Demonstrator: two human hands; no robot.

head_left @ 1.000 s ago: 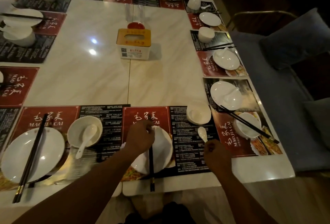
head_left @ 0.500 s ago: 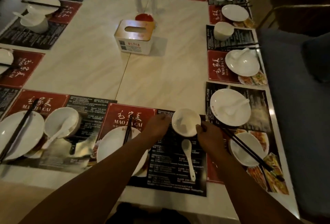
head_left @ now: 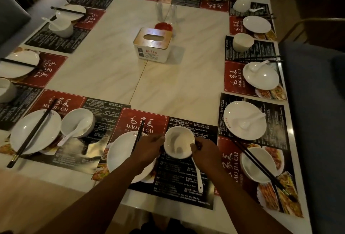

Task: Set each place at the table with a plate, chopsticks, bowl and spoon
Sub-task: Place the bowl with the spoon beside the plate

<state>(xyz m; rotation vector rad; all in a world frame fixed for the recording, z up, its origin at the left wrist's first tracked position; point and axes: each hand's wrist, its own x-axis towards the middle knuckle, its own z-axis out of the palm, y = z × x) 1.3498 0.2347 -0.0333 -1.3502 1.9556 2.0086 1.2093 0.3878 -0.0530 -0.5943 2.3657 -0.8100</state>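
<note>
Now the bowl (head_left: 179,143) is clamped between my hands, with the left hand (head_left: 149,147) and right hand (head_left: 204,151) each curled on a side of its rim. A second ago they were on the chopsticks (head_left: 138,135) and spoon (head_left: 198,176). Both lie released: the chopsticks on the plate (head_left: 119,159) just left of my left hand, the spoon just nearer me than my right. I'd say only the spoon still needs placing here.

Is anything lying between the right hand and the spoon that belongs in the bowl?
Nothing visible. The spoon lies bare on the dark placemat, just beside the right hand, which holds the bowl together with the left hand.
</note>
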